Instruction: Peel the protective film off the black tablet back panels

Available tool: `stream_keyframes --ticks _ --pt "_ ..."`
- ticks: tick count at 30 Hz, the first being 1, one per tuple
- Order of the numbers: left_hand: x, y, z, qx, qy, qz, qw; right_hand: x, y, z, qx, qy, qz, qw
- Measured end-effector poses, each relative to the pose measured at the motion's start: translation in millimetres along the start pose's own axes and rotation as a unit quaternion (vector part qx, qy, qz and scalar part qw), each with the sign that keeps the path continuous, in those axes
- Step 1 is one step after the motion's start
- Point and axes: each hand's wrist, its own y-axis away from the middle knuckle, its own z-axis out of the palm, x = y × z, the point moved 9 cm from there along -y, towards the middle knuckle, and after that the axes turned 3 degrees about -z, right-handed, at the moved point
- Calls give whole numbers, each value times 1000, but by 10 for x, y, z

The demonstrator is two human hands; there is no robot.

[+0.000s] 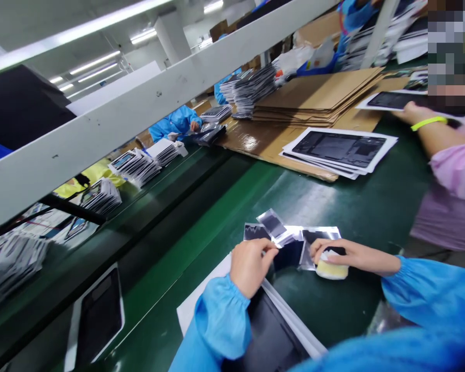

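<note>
My left hand [251, 263] is closed, thumb and forefinger pinched at the lower corner of a small dark film piece [272, 223] with clear edges. Several similar dark pieces with shiny borders lie around it on the green surface, among them a dark sheet [289, 256] between my hands. In my right hand [337, 253] is a rounded yellow-and-white sponge-like pad [332, 270] with a black part on top, beside another shiny-edged film sheet [308, 250]. Below my left hand, partly hidden by my sleeve, lies a stack of large dark panels with white borders [275, 330].
A single white-bordered panel [101, 315] lies on the green belt at lower left. Ahead, more panels [339, 150] rest on brown cardboard [251, 137]. A white beam [158, 93] crosses above. At right, a co-worker's hand [414, 113] holds a panel; other workers are farther back.
</note>
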Motion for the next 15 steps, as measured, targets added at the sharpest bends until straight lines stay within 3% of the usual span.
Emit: stream_keyframes --ticks 4,7,11,15 --pt "-125 236 -320 57 -7 -10 998 -180 -27 -35 -46 29 -2 999" --pt "-307 440 -520 101 27 -37 994 -236 0 -191 -28 35 6 999" --pt "-652 755 -746 174 48 -76 981 -179 179 -612 77 21 16 997" --pt "-1026 1066 -901 224 54 -134 964 77 426 -1084 226 -22 5 974"
